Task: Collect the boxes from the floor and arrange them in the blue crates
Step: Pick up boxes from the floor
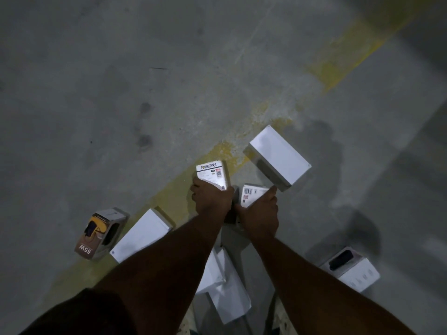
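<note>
My left hand (210, 201) grips a small white box with printed labels (212, 174), held upright above the floor. My right hand (261, 211) holds a large plain white box (278, 158) together with a smaller barcode-labelled box (251, 195) tucked under it. On the concrete floor lie a brown and yellow "65W" box (101, 234), a flat white box (142, 234) beside it, two overlapping white boxes (225, 286) between my forearms, and a white box with a black window (350, 270) at the right. No blue crate is in view.
A worn yellow painted line (242, 131) crosses the grey concrete floor diagonally. Bare floor stretches across the upper left. My shadow falls on the floor at the right.
</note>
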A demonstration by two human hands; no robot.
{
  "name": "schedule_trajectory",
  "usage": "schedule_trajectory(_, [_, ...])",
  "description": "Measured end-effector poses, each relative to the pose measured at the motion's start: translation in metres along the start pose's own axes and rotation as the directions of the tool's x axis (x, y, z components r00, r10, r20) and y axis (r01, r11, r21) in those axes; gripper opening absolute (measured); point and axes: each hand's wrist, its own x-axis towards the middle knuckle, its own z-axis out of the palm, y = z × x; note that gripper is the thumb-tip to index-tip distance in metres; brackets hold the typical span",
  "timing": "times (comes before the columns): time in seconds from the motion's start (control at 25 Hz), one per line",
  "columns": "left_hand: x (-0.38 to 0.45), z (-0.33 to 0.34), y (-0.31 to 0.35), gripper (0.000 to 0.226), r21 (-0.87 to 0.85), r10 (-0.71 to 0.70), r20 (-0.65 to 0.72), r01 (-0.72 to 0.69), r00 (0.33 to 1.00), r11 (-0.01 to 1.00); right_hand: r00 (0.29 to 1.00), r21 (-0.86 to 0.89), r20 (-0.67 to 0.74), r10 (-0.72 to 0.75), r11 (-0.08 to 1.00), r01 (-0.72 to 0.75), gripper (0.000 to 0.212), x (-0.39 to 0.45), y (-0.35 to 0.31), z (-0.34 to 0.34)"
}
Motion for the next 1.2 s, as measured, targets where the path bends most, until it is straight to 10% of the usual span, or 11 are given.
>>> schedule_trajectory(0.28, [-0.015,-0.023,-0.02,0.082,-0.246,0.02,0.262,0.047,0.965,0.968,0.996,0.085,-0.038,-0.076,0.993,0.079,0.105,-0.005,-0.016,-0.031])
schedule_trajectory(0.6, [-0.149,-0.171,0.049,0.033,-0.408,0.071,0.701,0.317,0.71,0.856,0.987,0.402,-0.024,-0.159,0.902,0.155,0.072,-0.125,-0.043,-0.169])
schedule_trajectory(0.96, [-0.37,-0.334,0.114,0.081,-0.463,0.199,0.555,0.101,0.807,0.881,0.982,0.511,-0.13,-0.14,0.839,0.188,0.049,-0.305,-0.096,-0.377])
schedule_trajectory(1.2, [-0.495,-0.418,0.141,0.05,-0.54,0.323,0.425,-0.049,0.846,0.84,0.941,0.537,-0.258,-0.221,0.776,0.33,0.06,-0.411,-0.106,-0.476])
